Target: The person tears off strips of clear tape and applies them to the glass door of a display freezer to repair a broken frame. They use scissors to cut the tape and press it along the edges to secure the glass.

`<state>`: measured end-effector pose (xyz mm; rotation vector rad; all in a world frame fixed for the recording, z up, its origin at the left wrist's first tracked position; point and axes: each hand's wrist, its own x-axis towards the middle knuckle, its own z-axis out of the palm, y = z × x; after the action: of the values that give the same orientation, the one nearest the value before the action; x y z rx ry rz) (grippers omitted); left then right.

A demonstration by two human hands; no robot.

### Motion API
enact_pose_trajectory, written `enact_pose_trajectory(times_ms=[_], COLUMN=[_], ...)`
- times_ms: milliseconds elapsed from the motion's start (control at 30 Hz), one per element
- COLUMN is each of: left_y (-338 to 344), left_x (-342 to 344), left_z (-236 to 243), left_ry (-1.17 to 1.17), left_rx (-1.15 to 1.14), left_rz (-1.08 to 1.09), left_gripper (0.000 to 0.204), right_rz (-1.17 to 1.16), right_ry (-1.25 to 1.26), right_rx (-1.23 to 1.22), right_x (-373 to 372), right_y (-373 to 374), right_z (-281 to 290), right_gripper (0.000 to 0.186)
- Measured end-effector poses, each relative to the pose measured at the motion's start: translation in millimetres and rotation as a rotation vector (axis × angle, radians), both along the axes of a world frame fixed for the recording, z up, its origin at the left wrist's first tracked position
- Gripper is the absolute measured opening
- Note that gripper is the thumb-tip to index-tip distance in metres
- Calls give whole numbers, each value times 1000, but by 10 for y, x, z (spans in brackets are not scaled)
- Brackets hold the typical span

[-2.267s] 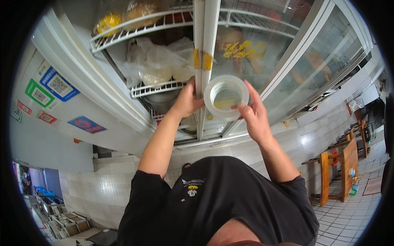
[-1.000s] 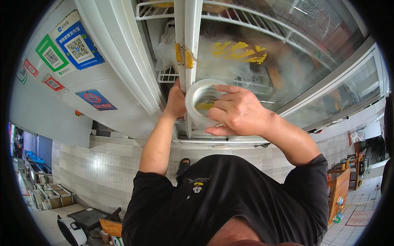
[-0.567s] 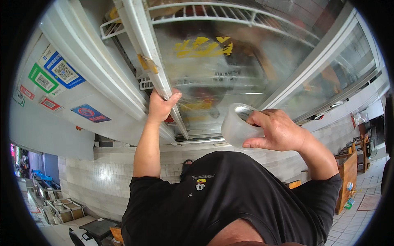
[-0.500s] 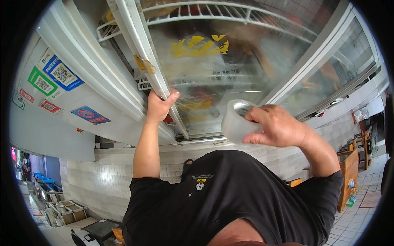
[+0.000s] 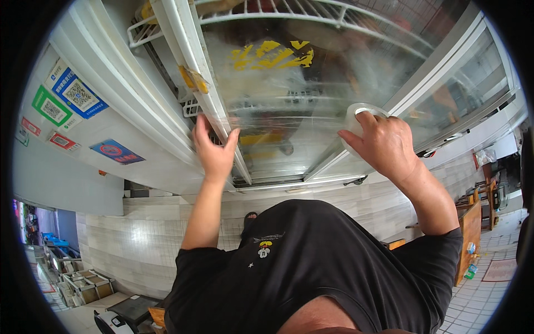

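My right hand [image 5: 387, 146] grips a wide roll of clear packing tape [image 5: 351, 122], with fingers hooked into its core. From the roll a stretched clear strip [image 5: 283, 118] seems to run left across the glass door [image 5: 328, 92] to the door's white frame edge [image 5: 192, 55]. At that edge my left hand [image 5: 216, 156] is open, its thumb on one side of the frame and its fingers on the other. How far its fingertips touch the frame is hard to see. Torn yellow lettering [image 5: 272, 54] marks the glass above.
White wire shelves [image 5: 267, 15] show behind the glass. To the right stands another framed glass panel [image 5: 456, 94]. Stickers with printed codes [image 5: 78, 94] cover the white panel at left. Below lies a tiled floor [image 5: 150, 234], with wooden furniture [image 5: 470, 234] at the right.
My right hand has carried the tape roll up and to the right across the glass. My left hand has loosened from the frame, its fingers now spread.
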<state>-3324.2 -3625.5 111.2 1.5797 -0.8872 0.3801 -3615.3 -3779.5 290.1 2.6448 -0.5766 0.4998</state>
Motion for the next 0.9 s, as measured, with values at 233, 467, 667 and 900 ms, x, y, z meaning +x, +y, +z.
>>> enact_pose_trajectory(times_ms=[233,467,667,900], left_y=[-45,-437,-608,-723], left_x=[-378,-317,-250,-184], left_z=[-201,-82,-153,-204], left_ry=[-855,-858,-893,-937], left_rx=[86,245,237,150], left_rz=[90,210,284,268], left_gripper=[78,82,88,87], right_rz=[-73,-26,-34,-40], right_ry=[-9,-60,-36,-20], right_rx=[16,-22,-36,-32], right_x=[45,112,214,243], right_y=[33,77,146,167], right_z=[-42,-14,-81,-45], right_gripper=[40,41,45,46])
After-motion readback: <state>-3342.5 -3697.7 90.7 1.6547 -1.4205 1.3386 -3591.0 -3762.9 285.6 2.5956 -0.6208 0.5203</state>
